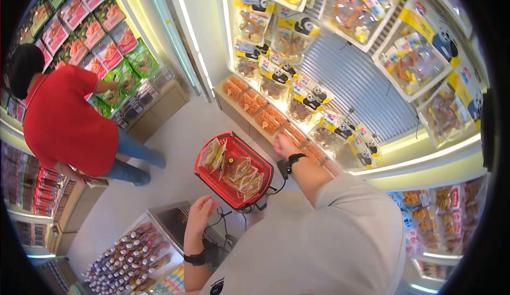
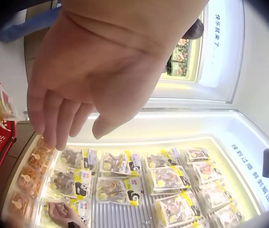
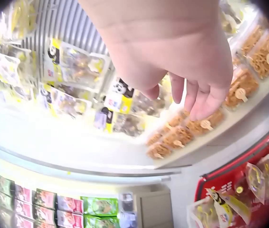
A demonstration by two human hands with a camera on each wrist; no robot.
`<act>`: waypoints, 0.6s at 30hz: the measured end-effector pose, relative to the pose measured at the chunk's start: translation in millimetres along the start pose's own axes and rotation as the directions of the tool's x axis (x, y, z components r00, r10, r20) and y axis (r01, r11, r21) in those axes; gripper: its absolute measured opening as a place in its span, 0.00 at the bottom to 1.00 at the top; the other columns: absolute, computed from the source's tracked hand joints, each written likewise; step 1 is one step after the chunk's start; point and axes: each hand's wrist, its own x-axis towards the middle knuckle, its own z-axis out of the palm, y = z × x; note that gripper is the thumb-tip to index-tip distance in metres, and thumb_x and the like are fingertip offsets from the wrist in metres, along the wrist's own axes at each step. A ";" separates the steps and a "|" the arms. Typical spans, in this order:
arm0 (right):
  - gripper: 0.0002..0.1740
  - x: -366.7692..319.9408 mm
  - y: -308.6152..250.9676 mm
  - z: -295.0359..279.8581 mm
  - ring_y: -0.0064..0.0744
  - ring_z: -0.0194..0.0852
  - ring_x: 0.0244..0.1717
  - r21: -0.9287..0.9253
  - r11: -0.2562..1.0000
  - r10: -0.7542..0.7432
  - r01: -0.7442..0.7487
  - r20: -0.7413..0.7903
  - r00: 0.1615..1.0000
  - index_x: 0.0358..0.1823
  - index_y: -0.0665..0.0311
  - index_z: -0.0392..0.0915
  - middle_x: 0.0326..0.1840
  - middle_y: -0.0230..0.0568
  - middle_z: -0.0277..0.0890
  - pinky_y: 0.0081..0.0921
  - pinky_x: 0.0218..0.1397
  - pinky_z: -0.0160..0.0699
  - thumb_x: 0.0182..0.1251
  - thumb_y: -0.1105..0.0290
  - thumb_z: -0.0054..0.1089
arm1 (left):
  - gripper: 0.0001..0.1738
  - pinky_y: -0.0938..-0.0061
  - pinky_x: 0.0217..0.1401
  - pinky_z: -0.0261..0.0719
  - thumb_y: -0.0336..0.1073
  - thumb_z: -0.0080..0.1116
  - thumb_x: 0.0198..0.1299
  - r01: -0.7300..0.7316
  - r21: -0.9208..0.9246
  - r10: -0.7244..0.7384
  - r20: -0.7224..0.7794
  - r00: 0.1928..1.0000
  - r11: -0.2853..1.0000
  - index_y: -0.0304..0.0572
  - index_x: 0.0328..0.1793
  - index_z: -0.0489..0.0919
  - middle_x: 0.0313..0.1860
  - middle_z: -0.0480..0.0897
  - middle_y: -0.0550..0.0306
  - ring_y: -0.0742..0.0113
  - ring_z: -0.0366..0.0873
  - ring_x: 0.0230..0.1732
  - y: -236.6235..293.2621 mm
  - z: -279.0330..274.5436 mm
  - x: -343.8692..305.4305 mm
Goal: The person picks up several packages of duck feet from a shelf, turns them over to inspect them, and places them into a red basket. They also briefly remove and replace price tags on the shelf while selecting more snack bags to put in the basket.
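Over the front row of orange snack trays (image 1: 270,120) hangs my right hand (image 1: 287,147), its fingers pointing down and relaxed with nothing held. In the right wrist view the right hand (image 3: 182,71) is above the trays (image 3: 241,88), beside panda-marked packs (image 3: 120,97); whether it touches one I cannot tell. My left hand (image 1: 202,212) is held in the air at the near left of the red basket (image 1: 234,186), fingers loosely bent and empty. The left wrist view shows the left hand (image 2: 91,76) palm-side, fingers extended. Clear packs (image 1: 245,177) lie in the basket.
A person in a red shirt (image 1: 71,117) stands at the left, reaching to green packs (image 1: 127,80). White-capped items (image 1: 127,258) fill a low case at the lower left. Larger packs (image 1: 414,66) line the chilled shelf's upper right. Cables (image 1: 229,236) hang near the basket.
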 end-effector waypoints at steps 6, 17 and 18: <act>0.13 -30.0 -141.5 -28.2 0.23 0.70 0.29 0.166 0.939 -0.298 0.301 -0.042 0.954 0.36 0.58 0.69 0.34 0.31 0.70 0.19 0.28 0.71 0.59 0.57 0.54 | 0.17 0.74 0.47 0.71 0.38 0.47 0.63 -0.193 0.225 0.152 0.190 0.970 0.955 0.39 0.55 0.71 0.44 0.79 0.55 0.68 0.76 0.46 33.1 33.9 11.9; 0.37 51.0 -348.1 -9.8 0.42 0.65 0.55 -0.320 0.466 -0.882 0.825 -0.246 0.402 0.58 0.72 0.63 0.55 0.55 0.67 0.33 0.55 0.65 0.50 0.58 0.64 | 0.18 0.75 0.48 0.70 0.38 0.46 0.63 -0.101 0.193 0.115 -0.065 0.991 0.976 0.38 0.57 0.70 0.46 0.79 0.55 0.68 0.75 0.47 49.8 83.0 15.9; 0.39 71.5 -357.5 -8.1 0.45 0.59 0.62 -0.401 0.389 -0.917 0.829 -0.249 0.310 0.59 0.72 0.62 0.58 0.58 0.64 0.35 0.61 0.59 0.48 0.58 0.65 | 0.19 0.75 0.49 0.71 0.39 0.46 0.63 -0.096 0.199 0.119 -0.106 0.987 0.975 0.38 0.57 0.70 0.46 0.79 0.53 0.67 0.76 0.47 44.5 85.5 12.5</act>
